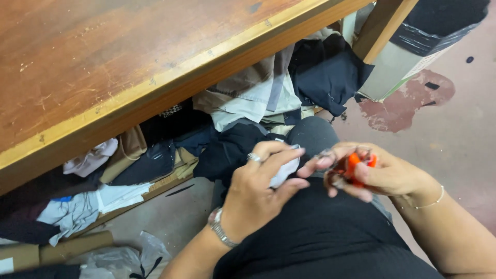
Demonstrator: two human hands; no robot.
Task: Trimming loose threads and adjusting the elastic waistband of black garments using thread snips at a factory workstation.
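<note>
My left hand (258, 186), with a ring and a metal wristwatch, pinches a small pale piece of fabric (285, 170) over my lap. My right hand (380, 173), wearing a thin bracelet, is closed on small scissors with orange handles (354, 166). The metal blades point left, close to my left fingertips and the pale fabric. Both hands hover above my dark-clothed lap (320, 232).
A worn wooden table (103, 67) fills the upper left. Under it a shelf holds piles of folded and crumpled cloth (243, 103) in dark, white and beige. A wooden table leg (382, 26) and a black-bagged bin (429, 31) stand at upper right. Plastic wrap (119, 258) lies on the floor.
</note>
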